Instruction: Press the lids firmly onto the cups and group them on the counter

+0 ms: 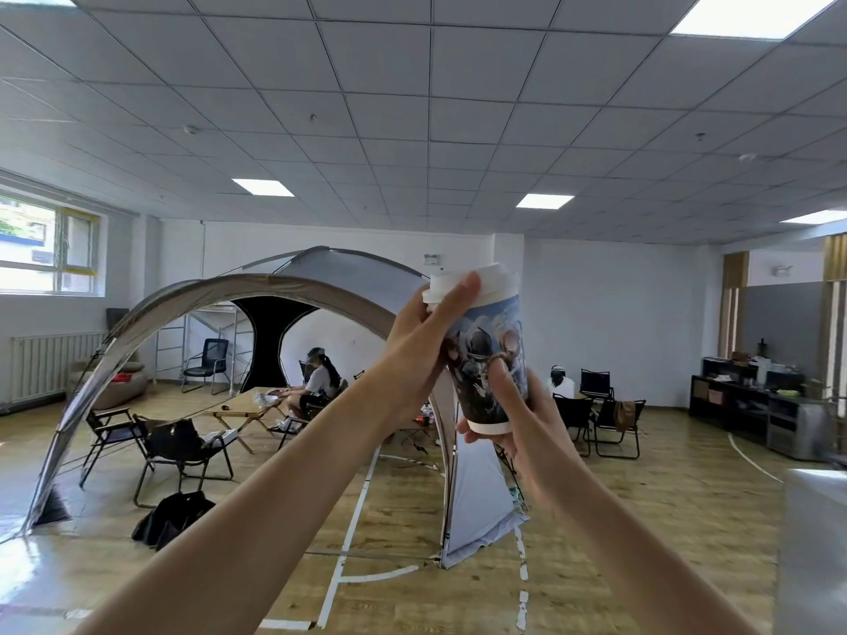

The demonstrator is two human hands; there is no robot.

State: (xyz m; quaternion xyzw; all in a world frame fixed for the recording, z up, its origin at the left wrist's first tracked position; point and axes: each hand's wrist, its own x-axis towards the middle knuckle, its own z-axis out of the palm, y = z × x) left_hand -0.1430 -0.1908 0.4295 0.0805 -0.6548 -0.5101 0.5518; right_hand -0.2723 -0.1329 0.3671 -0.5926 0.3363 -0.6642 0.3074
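Left hand [419,341] pinches lid [472,284]; right hand [508,405] wraps cup [488,355] low; thin paper wall crushes easily, grip near base

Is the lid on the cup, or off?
On: the white lid caps the printed cup, left hand gripping its rim. Full seating: cannot tell.

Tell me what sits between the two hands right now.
In the head view, the printed paper cup with its white lid. The left hand grips the lid end; the right hand holds the base.
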